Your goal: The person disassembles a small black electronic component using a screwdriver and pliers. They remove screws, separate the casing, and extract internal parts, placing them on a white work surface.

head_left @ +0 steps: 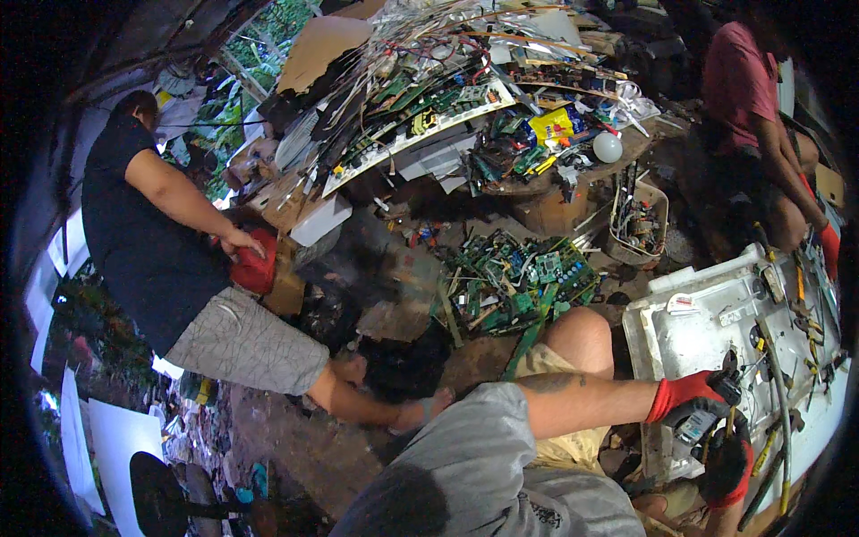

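Note:
At the right, over a white plastic panel, my two gloved hands are close together. My left hand, in a red and black glove, is closed around a small dark part with a pale label. A dark, narrow piece sticks up beside its fingers; I cannot tell what it belongs to. Just below, my right hand, gloved the same way, has its fingers curled near that part. Whatever it grips is hidden. A grey cable runs along the panel beside both hands.
Green circuit boards lie heaped on the ground ahead. Behind them rises a large scrap pile. A basket of small parts stands near it. One person stands left, holding something red; another sits at the far right.

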`<state>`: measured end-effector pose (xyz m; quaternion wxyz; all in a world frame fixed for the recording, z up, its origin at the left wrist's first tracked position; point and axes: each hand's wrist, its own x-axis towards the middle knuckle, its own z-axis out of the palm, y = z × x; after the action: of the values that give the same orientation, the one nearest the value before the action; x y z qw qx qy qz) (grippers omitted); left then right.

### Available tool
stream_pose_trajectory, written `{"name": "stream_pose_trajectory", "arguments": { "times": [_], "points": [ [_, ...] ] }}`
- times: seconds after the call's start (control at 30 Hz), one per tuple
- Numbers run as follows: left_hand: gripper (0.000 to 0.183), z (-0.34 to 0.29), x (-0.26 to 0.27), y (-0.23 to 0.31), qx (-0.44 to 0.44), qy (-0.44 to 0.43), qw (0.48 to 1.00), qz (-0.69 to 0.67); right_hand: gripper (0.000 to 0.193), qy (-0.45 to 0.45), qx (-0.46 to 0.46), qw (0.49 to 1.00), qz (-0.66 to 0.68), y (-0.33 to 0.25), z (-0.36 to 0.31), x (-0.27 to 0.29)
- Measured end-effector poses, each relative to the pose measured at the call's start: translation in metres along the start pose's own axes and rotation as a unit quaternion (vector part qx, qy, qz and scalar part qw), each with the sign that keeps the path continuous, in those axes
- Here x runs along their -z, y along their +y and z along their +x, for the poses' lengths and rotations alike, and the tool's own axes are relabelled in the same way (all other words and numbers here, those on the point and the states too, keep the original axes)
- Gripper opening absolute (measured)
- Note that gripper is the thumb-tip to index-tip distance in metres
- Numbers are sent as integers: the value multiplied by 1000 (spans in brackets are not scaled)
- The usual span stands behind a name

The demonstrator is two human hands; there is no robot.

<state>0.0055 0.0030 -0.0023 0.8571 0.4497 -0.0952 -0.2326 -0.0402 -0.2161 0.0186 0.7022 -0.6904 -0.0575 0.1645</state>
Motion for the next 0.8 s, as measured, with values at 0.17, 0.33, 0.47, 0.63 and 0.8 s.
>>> {"name": "stream_pose_trajectory", "arguments": {
  "times": [0.17,0.33,0.47,0.63,0.8],
  "points": [
    [42,0,8,-22,-70,73,987,125,55,51,13,998,23,33,-3,3],
    [42,-4,-3,-5,-47,49,968,241,61,35,136,969,-204,56,5,40],
    [52,-25,8,3,-34,75,958,275,72,20,154,938,-310,-16,-2,-26],
    [43,-35,-6,26,35,39,987,153,88,-18,163,845,-509,-35,-9,-30],
    [31,-40,-4,24,108,25,992,65,90,-22,154,872,-464,-27,-17,-29]
  ]
}}
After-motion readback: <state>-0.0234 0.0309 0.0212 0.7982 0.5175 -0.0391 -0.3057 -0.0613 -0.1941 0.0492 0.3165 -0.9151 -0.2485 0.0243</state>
